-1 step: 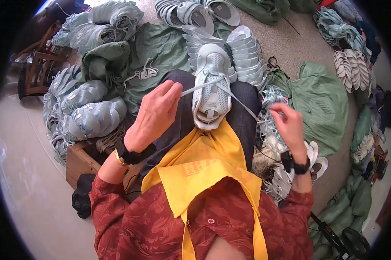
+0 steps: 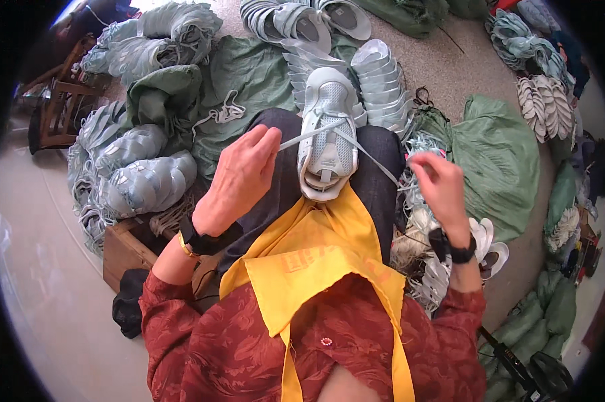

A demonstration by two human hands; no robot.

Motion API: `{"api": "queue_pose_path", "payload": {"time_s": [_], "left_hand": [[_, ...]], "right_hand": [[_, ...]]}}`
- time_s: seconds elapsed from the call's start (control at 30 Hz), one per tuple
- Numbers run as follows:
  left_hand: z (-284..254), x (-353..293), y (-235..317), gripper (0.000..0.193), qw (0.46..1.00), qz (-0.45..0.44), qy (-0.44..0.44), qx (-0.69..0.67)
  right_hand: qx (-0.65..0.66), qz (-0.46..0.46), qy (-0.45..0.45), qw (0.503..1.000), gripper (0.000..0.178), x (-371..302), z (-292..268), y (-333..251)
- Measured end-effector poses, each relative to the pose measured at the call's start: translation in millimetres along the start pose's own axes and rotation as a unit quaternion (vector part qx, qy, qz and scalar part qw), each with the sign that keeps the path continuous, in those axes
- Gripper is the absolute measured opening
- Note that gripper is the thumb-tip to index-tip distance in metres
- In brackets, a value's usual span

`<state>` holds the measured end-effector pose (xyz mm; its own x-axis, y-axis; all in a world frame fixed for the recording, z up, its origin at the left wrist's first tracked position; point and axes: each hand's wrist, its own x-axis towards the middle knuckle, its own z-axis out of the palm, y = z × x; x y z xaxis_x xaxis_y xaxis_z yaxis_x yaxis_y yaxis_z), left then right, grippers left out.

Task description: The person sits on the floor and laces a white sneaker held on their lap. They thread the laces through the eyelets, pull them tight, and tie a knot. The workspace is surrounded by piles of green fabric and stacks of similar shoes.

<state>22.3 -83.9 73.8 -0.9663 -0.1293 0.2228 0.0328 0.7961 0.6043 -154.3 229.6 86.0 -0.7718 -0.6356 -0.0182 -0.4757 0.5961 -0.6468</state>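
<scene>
A pale mint sneaker (image 2: 329,94) rests across my lap, its toe pointing away from me. Its flat pale shoelace (image 2: 371,155) crosses over the upper near the tongue, with one end running out to each side. My left hand (image 2: 239,171) is closed on the left end and draws it out from the shoe. To the right of the shoe, my right hand (image 2: 442,184) is raised with thumb and forefinger pinched, close to the lace's right end. Whether it grips that end cannot be made out. A yellow apron (image 2: 316,261) covers my lap below the heel.
Bundles of pale shoe uppers (image 2: 148,184) lie at the left, with more uppers (image 2: 379,80) beyond my knees. A green sack (image 2: 493,161) bulges at the right, beside hanks of laces (image 2: 420,144). A wooden box (image 2: 125,251) stands by my left forearm.
My right hand has shifted slightly left, toward the shoe. My left hand and the sneaker look unchanged.
</scene>
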Motion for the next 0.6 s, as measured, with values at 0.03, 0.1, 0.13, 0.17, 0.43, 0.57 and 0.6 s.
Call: {"api": "queue_pose_path", "payload": {"time_s": [0.03, 0.1, 0.13, 0.17, 0.43, 0.57, 0.6], "left_hand": [[0.7, -0.7, -0.4, 0.017, 1.0, -0.016, -0.008, -0.001], [-1.6, 0.5, -1.9, 0.017, 0.994, -0.046, -0.075, -0.06], [-3.6, 2.6, -3.0, 0.017, 0.988, -0.062, -0.108, -0.09], [-1.1, 7.2, -3.8, 0.017, 0.992, -0.055, -0.073, -0.089], [60.3, 59.7, -30.9, 0.019, 0.958, -0.167, 0.009, -0.233], [68.7, 72.3, -41.2, 0.017, 0.923, -0.212, -0.068, -0.315], [68.7, 73.1, -42.7, 0.016, 0.916, -0.215, -0.077, -0.33]], "right_hand": [[0.054, -0.03, 0.023, 0.998, 0.011, 12.7, 14.2, -7.4], [0.071, -0.056, 0.008, 0.996, 0.01, 38.8, 35.2, -20.1], [0.062, -0.103, 0.013, 0.993, 0.01, 52.4, 43.9, -24.5], [0.053, -0.15, 0.02, 0.987, 0.009, 65.4, 52.1, -27.6], [-0.085, -0.273, -0.064, 0.956, 0.009, 108.9, 80.4, -31.8], [-0.111, -0.278, -0.068, 0.952, 0.007, 110.5, 84.0, -30.8], [-0.106, -0.281, -0.067, 0.952, 0.007, 110.0, 85.4, -30.3]]}}
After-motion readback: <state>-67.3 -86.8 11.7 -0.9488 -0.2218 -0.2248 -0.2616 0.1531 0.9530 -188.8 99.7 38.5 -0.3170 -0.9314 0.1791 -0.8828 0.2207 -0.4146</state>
